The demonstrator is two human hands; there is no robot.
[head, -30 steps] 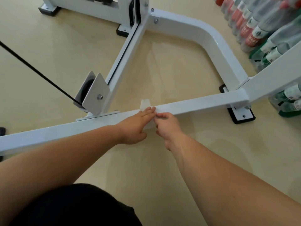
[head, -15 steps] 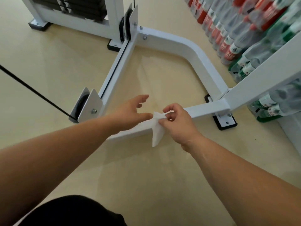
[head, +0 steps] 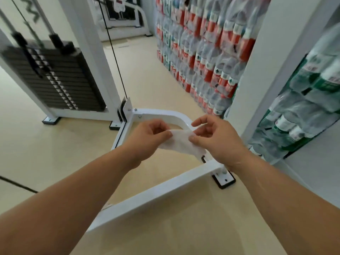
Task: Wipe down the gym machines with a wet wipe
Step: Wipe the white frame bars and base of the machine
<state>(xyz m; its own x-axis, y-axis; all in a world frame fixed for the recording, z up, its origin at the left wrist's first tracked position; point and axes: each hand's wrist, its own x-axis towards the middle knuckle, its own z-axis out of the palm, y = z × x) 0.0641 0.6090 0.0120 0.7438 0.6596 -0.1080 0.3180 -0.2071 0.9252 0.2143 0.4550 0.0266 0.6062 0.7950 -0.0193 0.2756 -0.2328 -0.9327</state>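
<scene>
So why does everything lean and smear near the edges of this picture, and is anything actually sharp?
Head view: the wide-angle lens makes the white post and weight stack lean outward; same view, the bottle packs at the right edge are smeared, likely by motion; the left hand, right hand and wet wipe between them are fairly clear at centre, under soft even light.

Your one head camera looks forward and down, close over the white metal base frame (head: 156,193). The black weight stack (head: 55,78) sits far left, shrink-wrapped water bottles (head: 211,57) far right.
</scene>
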